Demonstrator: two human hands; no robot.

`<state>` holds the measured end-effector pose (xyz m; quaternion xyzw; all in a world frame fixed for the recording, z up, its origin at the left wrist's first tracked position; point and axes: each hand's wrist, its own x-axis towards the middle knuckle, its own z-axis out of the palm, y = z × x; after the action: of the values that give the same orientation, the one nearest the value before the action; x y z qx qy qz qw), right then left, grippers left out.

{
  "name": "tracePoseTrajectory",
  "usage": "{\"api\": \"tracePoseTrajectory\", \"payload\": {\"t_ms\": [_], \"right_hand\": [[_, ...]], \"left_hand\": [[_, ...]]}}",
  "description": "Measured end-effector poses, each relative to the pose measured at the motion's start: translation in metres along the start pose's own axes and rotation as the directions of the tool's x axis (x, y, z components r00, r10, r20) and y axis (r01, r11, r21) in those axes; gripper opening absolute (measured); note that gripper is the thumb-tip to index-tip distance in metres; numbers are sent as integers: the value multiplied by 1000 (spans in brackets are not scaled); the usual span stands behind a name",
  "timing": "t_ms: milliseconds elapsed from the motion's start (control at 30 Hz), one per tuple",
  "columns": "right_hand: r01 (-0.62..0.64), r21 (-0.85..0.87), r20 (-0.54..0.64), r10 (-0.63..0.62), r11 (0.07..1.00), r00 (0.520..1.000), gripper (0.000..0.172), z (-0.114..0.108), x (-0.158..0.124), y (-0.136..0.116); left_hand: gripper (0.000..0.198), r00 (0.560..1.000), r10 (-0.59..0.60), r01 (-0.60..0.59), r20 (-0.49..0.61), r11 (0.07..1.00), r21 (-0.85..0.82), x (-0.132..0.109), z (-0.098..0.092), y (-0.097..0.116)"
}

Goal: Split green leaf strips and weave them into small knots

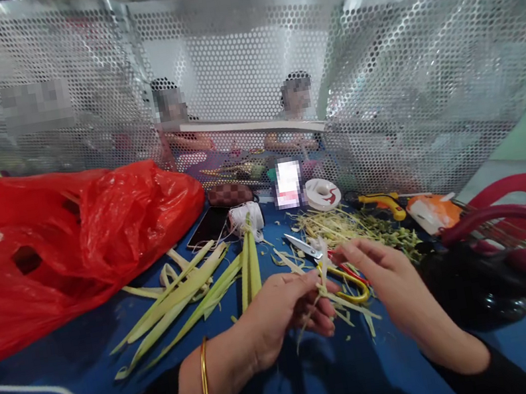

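Observation:
My left hand [294, 309] is closed, with a small knotted piece of pale leaf strip [323, 289] pinched at its fingertips and thin ends hanging down. Close by its upper end is my right hand [392, 276], fingers drawn together; what they grip, if anything, is hard to make out. Behind and partly under the hands lie scissors [303, 246] with a yellow and red handle, blades pointing away to the left. Long pale-green leaf strips [180, 302] are spread left of my hands, and a folded bundle of leaf [250, 266] extends toward a spool of white string [248, 218].
A red plastic bag [139, 211] covers the left side. Behind are a dark phone [208, 226], a checked case [229, 194], a lit screen [288, 182], a white tape roll [322, 194] and shredded plant bits [338, 225]. A black bag [491, 296] sits right; perforated metal panels [230, 61] stand behind.

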<state>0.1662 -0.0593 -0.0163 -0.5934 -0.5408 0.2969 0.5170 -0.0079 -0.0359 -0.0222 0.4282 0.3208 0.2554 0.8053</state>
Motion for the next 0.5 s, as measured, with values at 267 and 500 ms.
{"api": "tracePoseTrajectory", "payload": {"t_ms": [267, 500], "right_hand": [[-182, 219, 233, 130, 959, 964, 29, 17, -12, -3], [-62, 175, 65, 51, 983, 997, 26, 23, -18, 7]], "left_hand": [[33, 998, 4, 0, -69, 998, 63, 1, 3, -8], [25, 999, -1, 7, -34, 984, 177, 0, 4, -6]]}}
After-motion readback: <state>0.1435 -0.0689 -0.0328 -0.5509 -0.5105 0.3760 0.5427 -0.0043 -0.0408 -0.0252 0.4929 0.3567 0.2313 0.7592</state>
